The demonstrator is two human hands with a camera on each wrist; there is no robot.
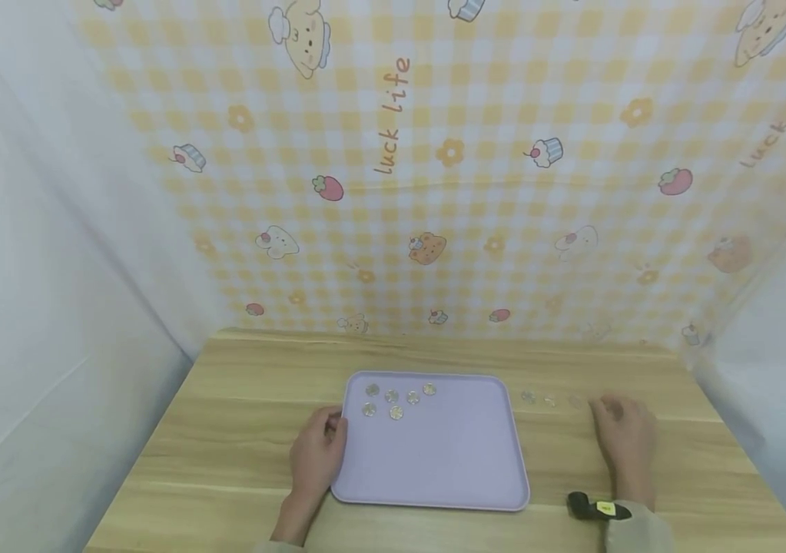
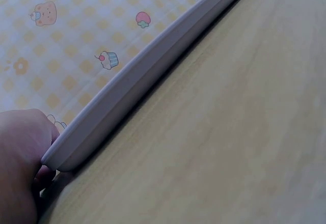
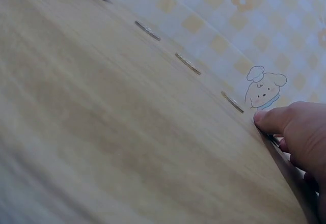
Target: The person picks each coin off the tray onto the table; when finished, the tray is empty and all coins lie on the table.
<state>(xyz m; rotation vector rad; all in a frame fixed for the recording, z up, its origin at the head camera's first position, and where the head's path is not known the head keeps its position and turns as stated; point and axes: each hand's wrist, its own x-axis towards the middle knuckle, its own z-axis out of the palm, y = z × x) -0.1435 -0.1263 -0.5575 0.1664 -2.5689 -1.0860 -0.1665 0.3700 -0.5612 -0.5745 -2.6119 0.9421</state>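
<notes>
At the left side of a lilac tray (image 1: 448, 461), my left hand (image 1: 319, 452) grips the rim; its fingers (image 2: 46, 175) show below the tray's corner in the left wrist view. Several round silvery coins, one of them a coin (image 1: 396, 412) nearest the front, lie in the tray's far left part. My right hand (image 1: 624, 434) is down on the table right of the tray, thumb and fingers curled around a thin dark edge that looks like a coin (image 3: 273, 140), mostly hidden. Left of it, three coins lie flat in a row, the middle coin (image 3: 188, 63) between two others.
A wooden table (image 1: 227, 461) runs up to a yellow checked cloth (image 1: 475, 215) with cartoon prints at the back. White curtains (image 1: 54, 307) hang at both sides. A black wrist strap (image 1: 596, 508) with a yellow label sits at the right sleeve.
</notes>
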